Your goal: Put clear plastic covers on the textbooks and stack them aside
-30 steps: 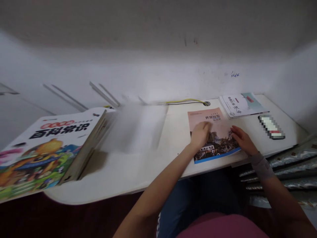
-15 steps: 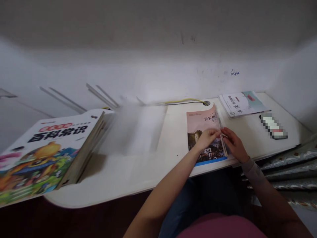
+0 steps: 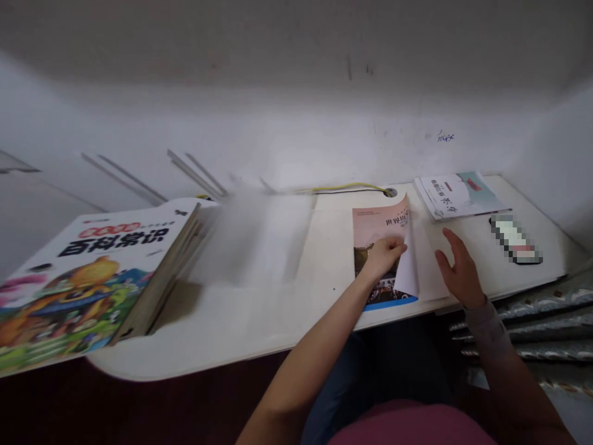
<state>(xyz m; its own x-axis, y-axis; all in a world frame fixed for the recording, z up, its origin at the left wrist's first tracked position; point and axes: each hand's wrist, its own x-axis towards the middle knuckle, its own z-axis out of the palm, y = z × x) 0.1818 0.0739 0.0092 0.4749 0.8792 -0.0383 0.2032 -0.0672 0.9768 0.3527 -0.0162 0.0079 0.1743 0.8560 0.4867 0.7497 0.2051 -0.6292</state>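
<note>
A thin pink textbook with a photo cover lies on the white desk in front of me. My left hand pinches the cover's right edge and lifts it, so the white inner side curls up. My right hand hovers open just right of the book, fingers spread above the bared white page, holding nothing.
A thick colourful children's book tops a stack at the left edge. A white and teal booklet and a phone lie at the far right. A yellow cable runs along the wall to a desk hole.
Both hands lay flat on the shut cover. They then pinched its right edge; now the left hand has raised the cover and the right hand has let go and moved right.
</note>
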